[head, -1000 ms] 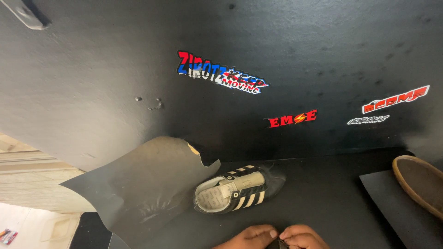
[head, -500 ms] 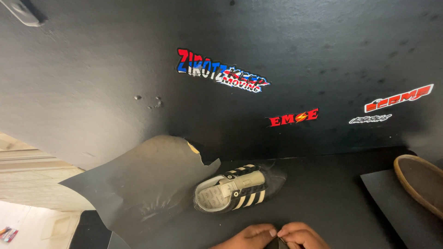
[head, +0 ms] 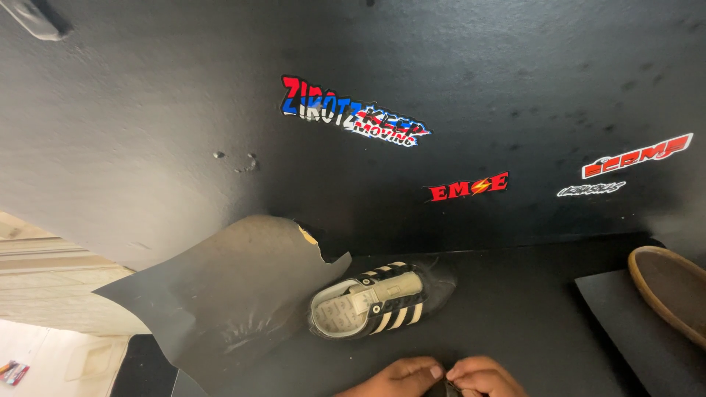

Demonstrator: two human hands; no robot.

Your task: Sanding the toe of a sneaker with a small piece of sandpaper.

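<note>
Two hands at the near edge of the black work surface (head: pixel 529 323), only partly in view. Left hand (head: pixel 393 376) and right hand (head: pixel 482 376) sit knuckles up, fingertips meeting over a small dark item (head: pixel 439 387) pinched between them. Item is mostly cut off by the bottom of the view; kind cannot be told. Fingers of both hands curled in tight on it, no gap visible between the two hands at the pinch.

Just beyond the hands, toward the back edge of the surface: one black shoe with white stripes (head: pixel 382 300), lying on its side, pale insole showing, toe pointing right. Not touched by either hand.

Left of the shoe: a large dark sheet with a torn edge (head: pixel 228 294), curling up off the surface and overhanging its left edge; its right corner is just beside the shoe's heel.

Right edge: a brown oval shoe sole (head: pixel 665 290) resting on a dark flat mat (head: pixel 632 331), well apart from the hands.

Behind everything: black back wall (head: pixel 184 110) bearing several coloured stickers (head: pixel 353 114).
</note>
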